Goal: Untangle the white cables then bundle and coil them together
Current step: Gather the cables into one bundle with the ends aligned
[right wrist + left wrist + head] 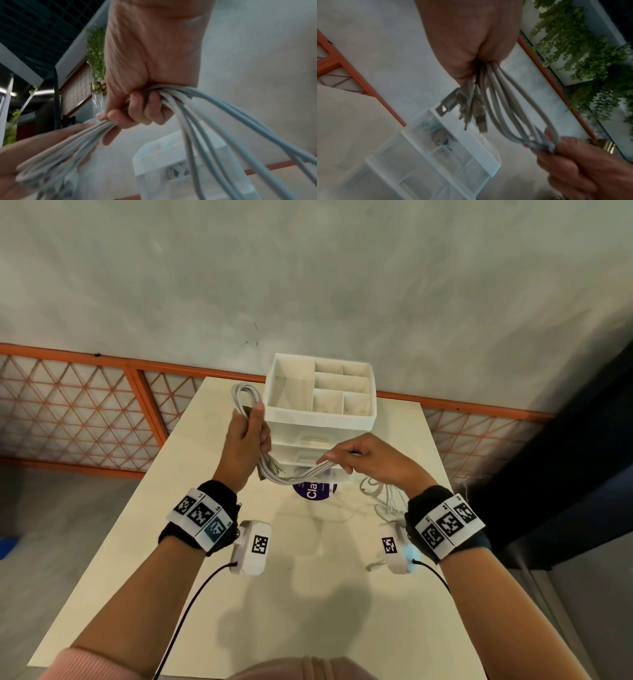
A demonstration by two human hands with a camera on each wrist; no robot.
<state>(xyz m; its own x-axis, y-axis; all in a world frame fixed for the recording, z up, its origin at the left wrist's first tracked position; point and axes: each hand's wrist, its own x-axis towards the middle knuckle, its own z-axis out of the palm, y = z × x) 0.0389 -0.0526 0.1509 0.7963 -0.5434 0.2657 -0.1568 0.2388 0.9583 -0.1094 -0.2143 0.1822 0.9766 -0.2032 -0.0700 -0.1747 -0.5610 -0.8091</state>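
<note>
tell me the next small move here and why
Probably bring the right hand up to the left hand to lay one more loop. The left hand grips a loop of the white cables with connector ends hanging below, the right hand grips the strands, and loose cable trails on the table.
</note>
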